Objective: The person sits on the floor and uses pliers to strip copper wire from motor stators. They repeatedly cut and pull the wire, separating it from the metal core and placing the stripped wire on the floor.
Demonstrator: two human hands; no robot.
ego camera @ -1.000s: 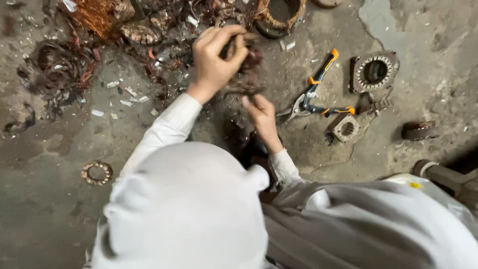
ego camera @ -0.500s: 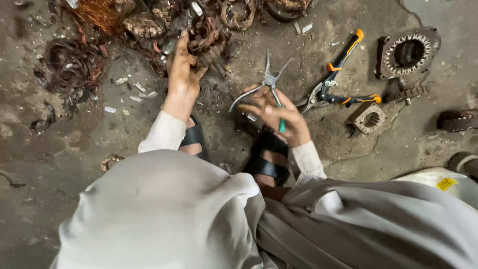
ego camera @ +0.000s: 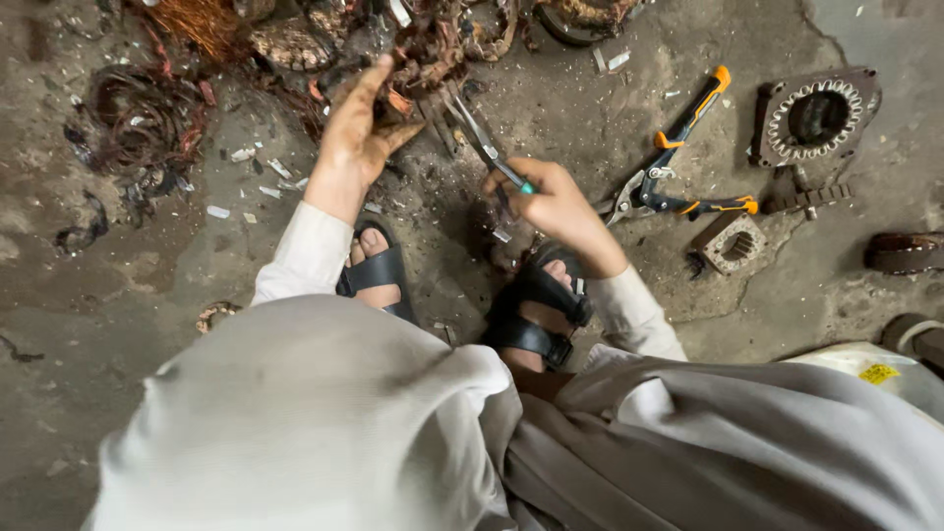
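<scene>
The floor [ego camera: 118, 324] is grey concrete, dirty, with a heap of copper wire [ego camera: 413, 49] at the top. The left hand [ego camera: 359, 128] reaches into this heap and closes on a tangle of wire. The right hand [ego camera: 556, 202] grips the handles of pliers [ego camera: 477, 133], whose tips point at the same tangle. Snips [ego camera: 678, 167] with orange handles lie just right of the right hand, near a round stator [ego camera: 816, 113].

The pliers [ego camera: 472, 128] look of grey matt metal, the wire tangle [ego camera: 418, 59] is dull coppery, and the floor [ego camera: 88, 324] is rough, dusty concrete.
</scene>
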